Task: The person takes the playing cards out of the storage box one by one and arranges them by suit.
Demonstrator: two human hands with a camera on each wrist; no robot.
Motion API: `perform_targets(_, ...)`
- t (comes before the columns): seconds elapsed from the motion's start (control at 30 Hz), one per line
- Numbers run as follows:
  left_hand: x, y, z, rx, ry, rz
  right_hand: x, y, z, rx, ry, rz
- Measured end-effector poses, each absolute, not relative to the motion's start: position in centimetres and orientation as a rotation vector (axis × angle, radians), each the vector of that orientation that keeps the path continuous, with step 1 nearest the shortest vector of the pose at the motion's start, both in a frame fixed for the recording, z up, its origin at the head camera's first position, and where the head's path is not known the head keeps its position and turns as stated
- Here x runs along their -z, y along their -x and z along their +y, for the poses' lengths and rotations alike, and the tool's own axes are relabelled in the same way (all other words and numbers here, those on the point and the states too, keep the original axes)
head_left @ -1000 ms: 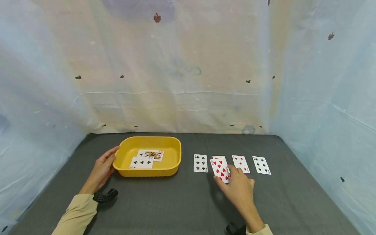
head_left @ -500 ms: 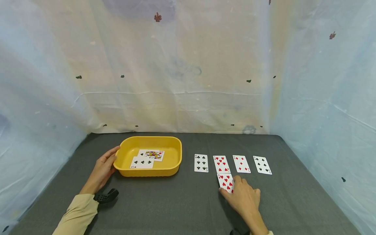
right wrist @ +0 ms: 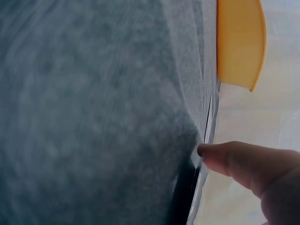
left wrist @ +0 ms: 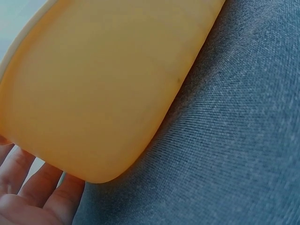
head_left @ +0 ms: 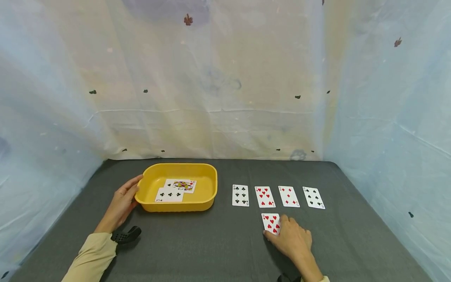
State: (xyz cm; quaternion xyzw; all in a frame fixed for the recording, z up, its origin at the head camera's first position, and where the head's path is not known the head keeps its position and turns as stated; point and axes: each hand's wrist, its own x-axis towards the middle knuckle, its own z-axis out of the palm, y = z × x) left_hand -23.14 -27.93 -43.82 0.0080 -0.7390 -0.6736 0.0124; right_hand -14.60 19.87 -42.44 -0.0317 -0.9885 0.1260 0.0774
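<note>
risk for the card: the red hearts card [head_left: 270, 223] lies flat on the grey cloth [head_left: 211, 246], so it is hard to get a finger under. i think it could slide away, or bend at its edge if pushed too hard.
risk for the row: four cards sit in a row just behind it: a clubs card [head_left: 240, 195], a hearts card [head_left: 265, 196], a diamonds card [head_left: 289, 196] and a spades card [head_left: 313, 197]. a bump from the hand could knock the hearts card crooked, since it is the nearest.
risk for the tray: the yellow tray [head_left: 176, 205] is light, i think, and a push at its side could make it slide.
right hand: the right hand [head_left: 291, 239] rests on the cloth with its fingers lightly bent. its fingertips touch the right edge of the red hearts card. it is not wrapped round the card. the wrist view shows one fingertip [right wrist: 220, 157] at the card's thin edge.
left hand: the left hand [head_left: 121, 203] is open with straight fingers, laid against the left wall of the yellow tray.
in the tray: two cards [head_left: 176, 190] lie face up inside.
</note>
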Motion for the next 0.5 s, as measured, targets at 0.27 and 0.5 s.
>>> perform_targets(0.27, 43.77, 23.16, -27.92, 2.109, -0.034, -2.303, 42.21, 14.54, 20.15, -0.375, 0.055, -2.971)
perform_targets(0.5, 43.77, 23.05, -27.91, 2.106, -0.055, -2.305, 41.8, 14.51, 20.46, -0.384, 0.04, -2.936)
